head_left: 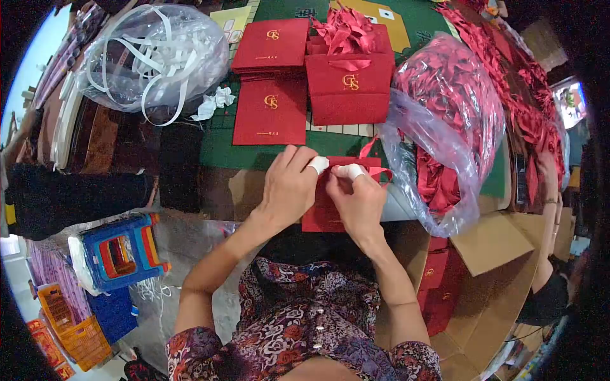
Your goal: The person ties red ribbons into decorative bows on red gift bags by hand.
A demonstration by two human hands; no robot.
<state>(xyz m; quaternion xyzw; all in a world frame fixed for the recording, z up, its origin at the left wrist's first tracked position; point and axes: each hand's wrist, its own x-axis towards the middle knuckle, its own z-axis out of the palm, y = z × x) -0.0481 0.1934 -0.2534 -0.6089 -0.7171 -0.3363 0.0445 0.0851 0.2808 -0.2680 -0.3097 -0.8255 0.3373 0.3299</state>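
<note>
A flat red paper bag (pixel 318 216) lies at the table's near edge, under both my hands. My left hand (pixel 289 187) is closed at the bag's upper left edge, white tape around a fingertip. My right hand (pixel 359 200), also taped on a finger, pinches at the bag's top edge. A red ribbon (pixel 380 171) trails out to the right from behind that hand; the pinched part is mostly hidden. Just beyond are stacked flat red bags (pixel 270 117) with gold lettering. Beside them stands a red bag (pixel 349 95) with loose ribbons (pixel 346 28) heaped on top.
A clear plastic bag full of red ribbons (pixel 445 95) sits at right. Another plastic bag with white straps (pixel 152 57) is at back left. Below right, an open cardboard box (pixel 489 311) holds red bags. A blue plastic stool (pixel 117 254) stands left; another person's arm (pixel 548 190) shows far right.
</note>
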